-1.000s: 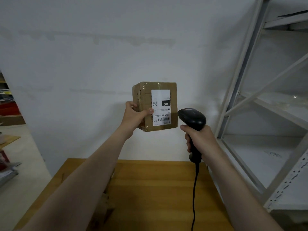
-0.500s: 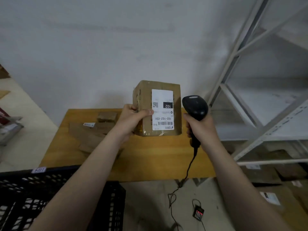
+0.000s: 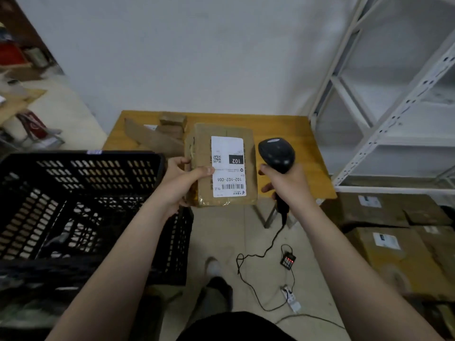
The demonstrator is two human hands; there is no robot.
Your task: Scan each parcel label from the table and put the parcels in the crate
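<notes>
Crate (image 3: 81, 205) cut off at left. Our left hand (image 3: 181, 183) hides the parcel's (image 3: 221, 166) left edge, gripping it over the table's (image 3: 283, 124) near edge. Our right hand (image 3: 288, 185) clenches the scanner (image 3: 275, 153) beside it.

Black crate (image 3: 98, 168) wide open on the left!
Its mouth gapes unblocked just beside the left hand (image 3: 179, 185); on the right, the white shelving rack (image 3: 403, 109) and stacked cardboard boxes (image 3: 406, 262) hem things in, with the scanner cable (image 3: 270, 246) trailing across the floor between.
</notes>
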